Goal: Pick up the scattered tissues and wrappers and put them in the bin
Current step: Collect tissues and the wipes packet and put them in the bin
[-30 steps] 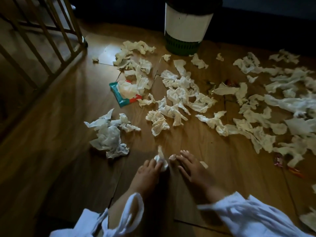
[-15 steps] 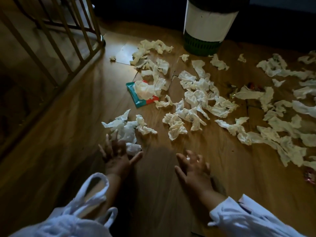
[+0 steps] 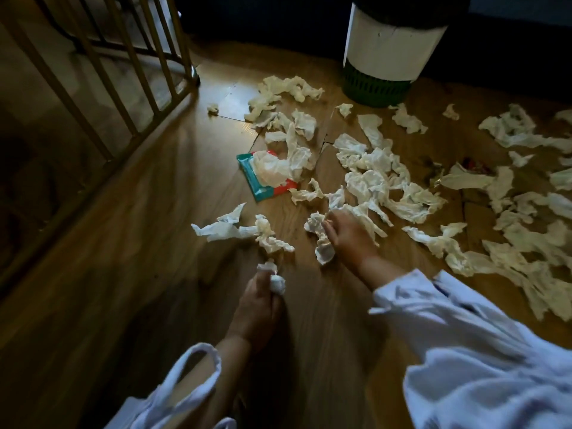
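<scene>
- Evidently both hands are busy: the left hand [image 3: 258, 300], near 6 o'clock, is clenched round a small wad [image 3: 276, 281] of tissue, while the right hand [image 3: 346, 233], toward the centre, curls its fingers [image 3: 328, 222] onto a crumpled tissue [image 3: 322, 243] lying on the floor [image 3: 173, 243].
- Loose tissues [image 3: 374, 181] sprawl from 12 round to 4 o'clock; one drapes over a teal packet [image 3: 263, 188].
- The bin [image 3: 391, 54] stands upright at 1 o'clock, well apart from both hands.
- Handling, as I judge it: the paper is featherweight, limp and easily torn, with no stiffness. Take hold at the thick bunched middle, not a trailing corner, and squeeze it into a ball so that nothing drops on the way to the bin.
</scene>
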A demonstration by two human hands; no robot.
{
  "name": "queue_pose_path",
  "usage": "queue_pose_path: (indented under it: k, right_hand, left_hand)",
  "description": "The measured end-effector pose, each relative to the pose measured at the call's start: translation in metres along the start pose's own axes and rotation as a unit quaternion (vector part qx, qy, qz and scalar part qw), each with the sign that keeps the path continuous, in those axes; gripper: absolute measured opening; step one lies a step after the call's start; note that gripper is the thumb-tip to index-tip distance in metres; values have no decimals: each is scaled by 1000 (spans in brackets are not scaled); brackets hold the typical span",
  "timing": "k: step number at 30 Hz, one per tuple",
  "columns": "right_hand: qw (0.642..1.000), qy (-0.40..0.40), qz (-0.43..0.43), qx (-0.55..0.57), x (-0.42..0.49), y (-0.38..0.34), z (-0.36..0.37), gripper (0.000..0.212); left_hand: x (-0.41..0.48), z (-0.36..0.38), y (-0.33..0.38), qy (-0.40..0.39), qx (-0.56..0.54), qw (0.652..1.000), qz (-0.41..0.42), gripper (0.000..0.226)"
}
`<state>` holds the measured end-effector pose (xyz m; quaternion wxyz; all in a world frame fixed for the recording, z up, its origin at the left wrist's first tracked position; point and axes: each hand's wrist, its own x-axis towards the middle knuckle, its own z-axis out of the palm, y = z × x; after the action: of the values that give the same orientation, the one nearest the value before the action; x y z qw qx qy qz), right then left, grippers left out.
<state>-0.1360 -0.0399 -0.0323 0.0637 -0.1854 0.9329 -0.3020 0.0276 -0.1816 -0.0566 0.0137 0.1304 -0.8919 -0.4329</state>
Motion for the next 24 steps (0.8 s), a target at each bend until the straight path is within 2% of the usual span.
queue_pose_path:
  k: [3,5,6,9,12,16,18,20,22,24]
  right_hand:
    - [987,-117,33,-104,25,2,10,45]
    - [973,-185,19,-134,16,8,18,56]
    - [970,-192,6,-148,5,11,21,58]
    - [978,-144,-32,-149,-46,25,31,53]
    - [985,-96,-77,-120,-92,43,32,47]
    - [992,-67,-77,-74,-108,54,27,33]
    - [993,-32,-96,-60,-102,51,26,22]
    - [999,-5,-32,-12,-85,47,19,21]
    - [996,68,34,46,-56,47,8,29]
    - [989,129,57,54,-19,50,-5,43]
  left_hand:
    - [29,-13,7,104,-19,994,-2,55]
    - [53,-27,5,152,25,987,-42,61]
    - [64,-36,2,168,50,982,-75,62]
    - [92,-61,-13,195,151,959,-139,53]
    - [109,-73,-28,159,210,953,-152,64]
    - [114,-56,-36,38,181,973,-137,92]
    - [110,-41,-32,-39,232,967,-101,95]
    - [102,-23,-26,-58,266,961,-45,78]
    - [86,-7,-21,-20,237,971,-14,54]
    - [67,7,-19,4,195,981,-7,47]
